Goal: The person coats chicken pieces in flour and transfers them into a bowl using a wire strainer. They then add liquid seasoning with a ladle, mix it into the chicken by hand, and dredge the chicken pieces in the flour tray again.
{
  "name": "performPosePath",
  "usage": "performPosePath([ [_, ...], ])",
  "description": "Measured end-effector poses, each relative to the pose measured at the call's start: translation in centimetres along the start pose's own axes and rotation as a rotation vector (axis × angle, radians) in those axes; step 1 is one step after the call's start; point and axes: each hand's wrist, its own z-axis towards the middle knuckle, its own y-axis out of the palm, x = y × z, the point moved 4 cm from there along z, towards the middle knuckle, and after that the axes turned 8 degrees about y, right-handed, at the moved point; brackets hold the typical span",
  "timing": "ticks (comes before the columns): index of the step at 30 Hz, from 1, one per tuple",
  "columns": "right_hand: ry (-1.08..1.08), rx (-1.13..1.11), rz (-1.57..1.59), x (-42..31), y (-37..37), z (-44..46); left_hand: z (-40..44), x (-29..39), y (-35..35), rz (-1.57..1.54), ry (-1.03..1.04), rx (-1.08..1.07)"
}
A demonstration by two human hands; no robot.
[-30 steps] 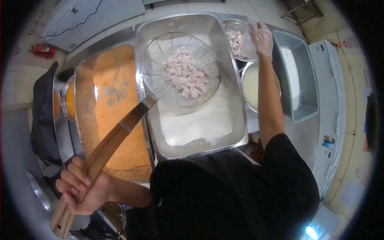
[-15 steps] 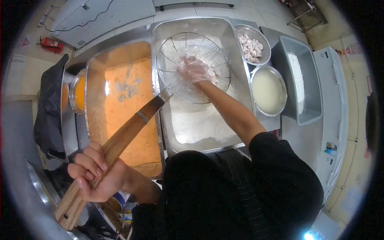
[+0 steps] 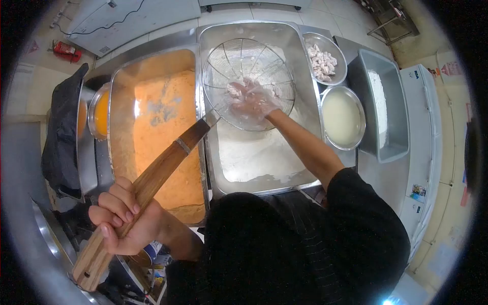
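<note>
My left hand (image 3: 124, 218) is wrapped round the wooden handle (image 3: 162, 165) of a wire skimmer. The skimmer's round mesh basket (image 3: 218, 66) rests over the middle steel tray (image 3: 300, 173), which holds white powder. Inside the basket is my right hand (image 3: 256, 101), in a clear plastic glove. Its fingers are stretched out and somewhat blurred, touching small pale meat pieces (image 3: 235, 89) coated in white. Part of the meat is hidden by the hand.
To the left is a tray of orange crumbs (image 3: 152, 178), with a bowl of orange liquid (image 3: 102, 114) beyond it. On the right stand a bowl of meat pieces (image 3: 321, 63), a bowl of pale liquid (image 3: 341, 119) and a grey tub (image 3: 399, 137) holding white powder.
My right hand has shifted slightly right and toward me inside the basket, and meat pieces now show at its left side. My left hand keeps its grip on the handle.
</note>
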Motion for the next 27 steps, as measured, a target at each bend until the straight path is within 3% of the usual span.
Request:
performPosePath([
  [1,0.002,-0.004,0.002,0.2,0.3,-0.2,-0.1,0.1,0.4,0.015,0.004,-0.006],
  [3,-0.042,0.1,0.335,0.5,0.2,-0.5,0.0,0.0,0.9,0.027,0.005,-0.016],
  [7,-0.217,0.201,0.2,0.7,0.2,0.4,0.2,-0.3,1.6,0.001,0.016,0.003],
  [10,-0.328,0.09,0.203,0.3,0.0,0.5,0.1,-0.3,2.0,-0.004,0.032,0.013],
  [13,-0.169,-0.084,0.171,-0.7,-2.1,-0.6,-0.3,-0.1,2.0,-0.002,0.032,-0.003],
  [16,0.0,-0.066,0.276,0.7,0.1,0.8,-0.6,0.1,1.6,-0.007,0.02,-0.003],
  [18,-0.387,0.205,0.171,0.7,0.6,1.7,-0.5,0.2,1.4,-0.023,0.015,-0.009],
  [19,-0.385,0.216,0.171,0.7,-0.8,1.5,-0.5,0.2,1.3,-0.021,0.008,0.009],
  [21,0.136,-0.291,1.117,0.8,-4.0,0.4,-0.4,0.2,1.3,-0.017,0.008,0.023],
  [22,0.252,-0.324,1.454,0.7,-5.3,-0.7,-0.4,0.3,1.3,-0.014,0.003,0.0],
  [23,0.248,-0.325,1.46,0.8,-5.6,-0.6,-0.4,0.3,1.4,-0.011,-0.004,-0.022],
  [25,0.256,-0.054,1.881,2.3,-6.7,-0.1,-0.5,0.3,1.3,0.003,0.002,-0.006],
  [27,0.131,0.004,1.974,3.7,-9.8,-0.3,-0.4,0.2,1.2,0.016,0.007,0.016],
])
